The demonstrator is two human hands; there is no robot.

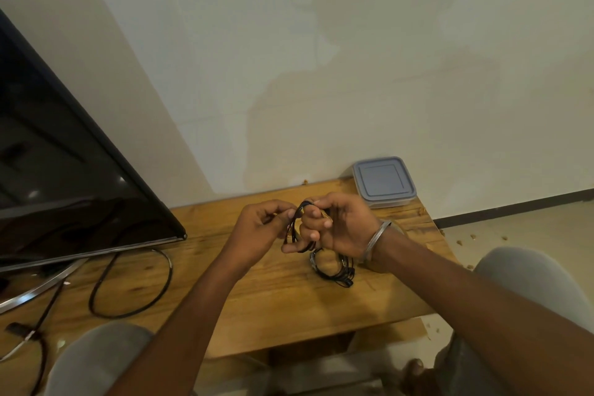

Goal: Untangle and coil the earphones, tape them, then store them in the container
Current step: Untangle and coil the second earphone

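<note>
Black earphones (299, 222) are looped between both hands above the wooden table (273, 309). My left hand (260, 227) pinches the loops from the left side. My right hand (340, 225), with a metal bangle at the wrist, grips the same loops, fingers curled through them. More black cable (337, 270) lies on the table just below my right hand; whether it is the same earphones I cannot tell. A square container with a grey-blue lid (384, 182), closed, stands at the table's far right corner against the wall.
A large dark TV screen (64, 177) on a metal stand fills the left side. Its thick black power cable (135, 286) loops over the table's left half. The table's right edge drops to a tiled floor with scattered crumbs. My knees show below the front edge.
</note>
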